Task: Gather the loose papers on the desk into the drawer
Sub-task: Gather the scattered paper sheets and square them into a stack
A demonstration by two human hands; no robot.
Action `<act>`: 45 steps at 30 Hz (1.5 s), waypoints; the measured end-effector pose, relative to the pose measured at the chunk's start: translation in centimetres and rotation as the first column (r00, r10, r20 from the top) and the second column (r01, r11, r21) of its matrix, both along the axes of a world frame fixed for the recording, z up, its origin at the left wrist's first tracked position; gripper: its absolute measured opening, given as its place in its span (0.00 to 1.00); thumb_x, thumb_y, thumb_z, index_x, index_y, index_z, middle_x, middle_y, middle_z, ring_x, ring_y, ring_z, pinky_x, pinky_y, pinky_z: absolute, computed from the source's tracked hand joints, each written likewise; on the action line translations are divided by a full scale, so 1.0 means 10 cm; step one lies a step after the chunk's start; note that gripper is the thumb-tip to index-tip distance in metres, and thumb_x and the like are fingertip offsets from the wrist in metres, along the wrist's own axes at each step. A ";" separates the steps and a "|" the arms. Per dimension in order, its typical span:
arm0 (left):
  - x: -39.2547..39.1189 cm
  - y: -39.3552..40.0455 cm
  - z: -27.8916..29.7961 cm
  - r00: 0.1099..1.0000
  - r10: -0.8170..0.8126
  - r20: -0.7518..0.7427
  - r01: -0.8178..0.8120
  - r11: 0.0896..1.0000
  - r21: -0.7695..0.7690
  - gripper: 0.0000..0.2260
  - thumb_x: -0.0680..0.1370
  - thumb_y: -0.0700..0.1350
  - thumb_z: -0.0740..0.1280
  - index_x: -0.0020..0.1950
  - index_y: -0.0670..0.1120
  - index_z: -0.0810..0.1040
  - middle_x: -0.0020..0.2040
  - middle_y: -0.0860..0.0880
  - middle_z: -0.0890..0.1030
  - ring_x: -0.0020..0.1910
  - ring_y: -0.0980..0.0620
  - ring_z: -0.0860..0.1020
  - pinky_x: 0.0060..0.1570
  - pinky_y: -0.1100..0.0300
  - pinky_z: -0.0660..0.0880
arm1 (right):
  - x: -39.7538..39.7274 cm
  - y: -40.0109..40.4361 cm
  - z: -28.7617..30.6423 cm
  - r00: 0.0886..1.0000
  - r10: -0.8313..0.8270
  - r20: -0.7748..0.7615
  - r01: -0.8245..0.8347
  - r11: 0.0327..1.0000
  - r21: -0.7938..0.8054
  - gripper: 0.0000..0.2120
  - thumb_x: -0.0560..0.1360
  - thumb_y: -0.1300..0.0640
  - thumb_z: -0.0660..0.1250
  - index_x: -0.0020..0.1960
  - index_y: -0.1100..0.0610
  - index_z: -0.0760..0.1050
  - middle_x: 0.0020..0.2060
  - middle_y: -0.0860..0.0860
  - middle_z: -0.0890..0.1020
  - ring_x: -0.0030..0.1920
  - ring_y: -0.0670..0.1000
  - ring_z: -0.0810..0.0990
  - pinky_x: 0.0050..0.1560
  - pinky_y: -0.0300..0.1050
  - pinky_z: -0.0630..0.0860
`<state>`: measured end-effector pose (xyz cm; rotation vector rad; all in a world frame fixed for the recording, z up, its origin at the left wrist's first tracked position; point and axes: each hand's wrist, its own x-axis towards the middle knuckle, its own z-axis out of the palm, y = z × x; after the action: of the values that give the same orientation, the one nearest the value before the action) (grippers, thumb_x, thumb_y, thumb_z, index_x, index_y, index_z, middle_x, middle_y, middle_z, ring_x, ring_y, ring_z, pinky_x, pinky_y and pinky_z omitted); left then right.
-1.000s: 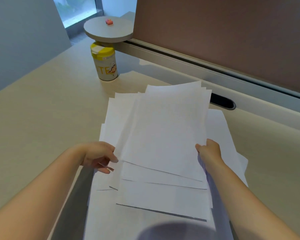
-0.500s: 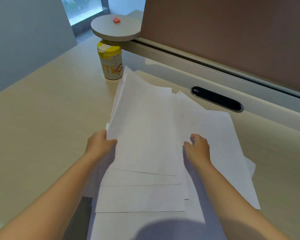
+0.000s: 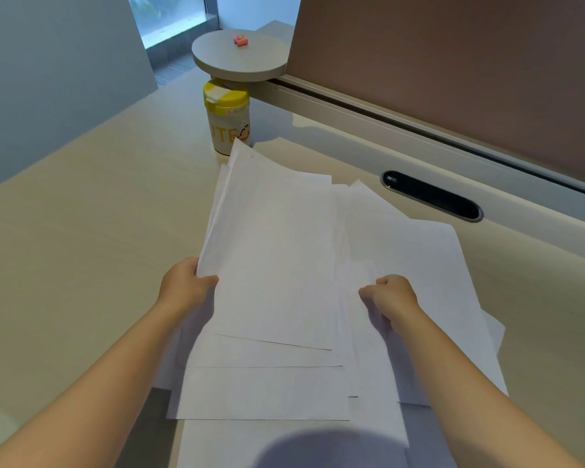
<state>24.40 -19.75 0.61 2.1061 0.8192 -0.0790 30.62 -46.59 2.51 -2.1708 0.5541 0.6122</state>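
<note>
A fan of white loose papers [image 3: 277, 251] lies spread over the beige desk [image 3: 81, 231] in front of me, several sheets overlapping and hanging past the near edge. My left hand [image 3: 184, 287] grips the left edge of the upper sheets, which are lifted and tilted up toward the far side. My right hand [image 3: 390, 298] is curled into a fist on the right part of the pile, fingers pinching the sheets. The drawer is not visible; a grey strip [image 3: 149, 430] shows below the desk edge.
A yellow-lidded canister [image 3: 226, 118] stands just beyond the papers' far corner. Above it a round grey shelf [image 3: 238, 57] carries a small pink object [image 3: 240, 41]. A dark oval cable slot [image 3: 431, 199] sits in the desk at right, before a brown partition [image 3: 453, 62].
The stack has swung left and its far corner has risen toward the canister. My left hand moved onto the left edge and gripped it; my right hand closed into a fist on the pile.
</note>
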 end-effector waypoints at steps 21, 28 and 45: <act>0.09 0.34 0.16 0.996 0.070 0.051 -0.039 0.893 -0.449 0.17 0.76 0.28 0.57 0.65 0.31 0.68 0.58 0.42 0.74 0.56 0.48 0.72 0.50 0.57 0.69 | 0.21 0.11 -0.06 0.960 -0.140 0.241 0.154 0.987 -0.043 0.22 0.78 0.65 0.55 0.26 0.57 0.56 0.26 0.53 0.62 0.27 0.50 0.61 0.27 0.41 0.58; 0.18 0.31 0.05 0.999 -0.023 0.025 0.031 0.929 -0.368 0.14 0.77 0.33 0.59 0.62 0.34 0.71 0.59 0.40 0.78 0.57 0.45 0.76 0.55 0.56 0.68 | 0.22 0.62 -0.16 0.976 0.056 0.208 -0.041 0.996 -0.078 0.20 0.79 0.62 0.50 0.28 0.56 0.57 0.31 0.52 0.64 0.36 0.53 0.67 0.34 0.41 0.62; -0.09 0.47 0.17 0.977 -0.214 -0.010 0.179 0.840 -0.512 0.13 0.78 0.30 0.55 0.56 0.45 0.71 0.51 0.51 0.78 0.56 0.48 0.76 0.64 0.54 0.68 | 0.07 0.85 0.07 0.987 0.112 0.116 -0.149 0.911 0.384 0.14 0.73 0.70 0.58 0.55 0.57 0.66 0.47 0.56 0.75 0.45 0.54 0.74 0.37 0.40 0.72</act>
<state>23.54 -15.01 2.27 1.6759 0.5384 -0.4341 31.30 -38.09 3.17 -1.8511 0.2123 0.6311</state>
